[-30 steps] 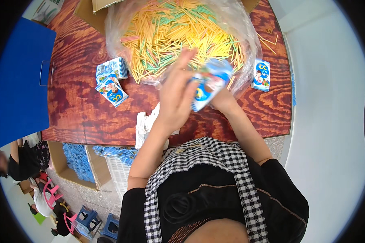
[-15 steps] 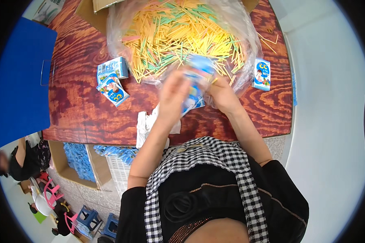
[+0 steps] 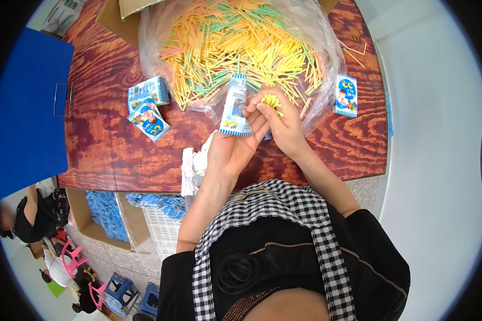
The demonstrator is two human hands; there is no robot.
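My left hand [image 3: 226, 151] is palm up, holding a small blue-and-white packet [image 3: 231, 115] with striped ends upright against its fingers. Close beside it, my right hand [image 3: 290, 128] is closed round a bunch of thin yellow sticks [image 3: 271, 101], whose ends poke out above the thumb. Part of another blue-and-white packet [image 3: 267, 137] shows on the table behind my hands. Beyond them spreads a heap of yellow, orange, green and pink sticks [image 3: 235, 40] in a clear plastic bag [image 3: 332, 51].
Two packets [image 3: 150, 119] overlap on the wood-patterned table [image 3: 102, 155] at left; another packet [image 3: 346, 96] lies at right. A white cloth [image 3: 194, 170] is by my left forearm. Below the table edge stand a carton [image 3: 99, 235] of blue wrappers and a white crate [image 3: 163, 230]. People sit at lower left.
The blurred packet is now still and upright in my left hand, which has turned palm up. My right hand has come away from the packet and shows the yellow sticks in its grip.
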